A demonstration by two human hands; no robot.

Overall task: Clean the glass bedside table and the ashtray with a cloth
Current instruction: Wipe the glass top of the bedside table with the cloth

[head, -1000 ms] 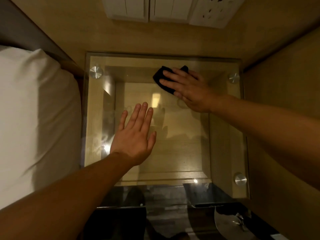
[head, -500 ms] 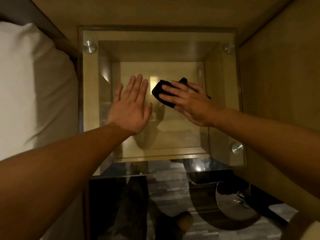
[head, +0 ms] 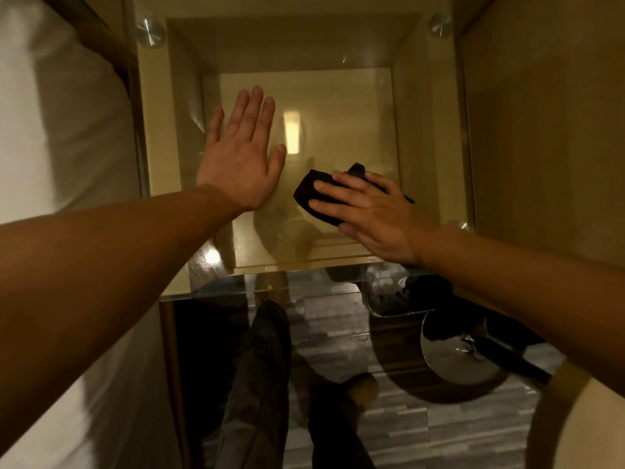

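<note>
The glass top (head: 338, 38) of the bedside table lies below me, held by round metal studs (head: 149, 30) at its corners, with a wooden compartment visible through it. My left hand (head: 241, 154) rests flat and open on the glass at the left, fingers pointing away. My right hand (head: 368, 211) presses a small black cloth (head: 313, 194) flat onto the glass near the front right. The cloth shows past my fingertips and behind my knuckles. No ashtray is in view.
A white pillow and bedding (head: 57, 130) lie along the left. A wooden wall panel (head: 541, 130) closes the right side. Below the table's front edge are the striped floor, my legs (head: 263, 384) and a round chrome chair base (head: 456, 360).
My right hand has dragged the black cloth from the far right of the glass toward the front. The left hand stayed flat on the glass. The view tilted downward.
</note>
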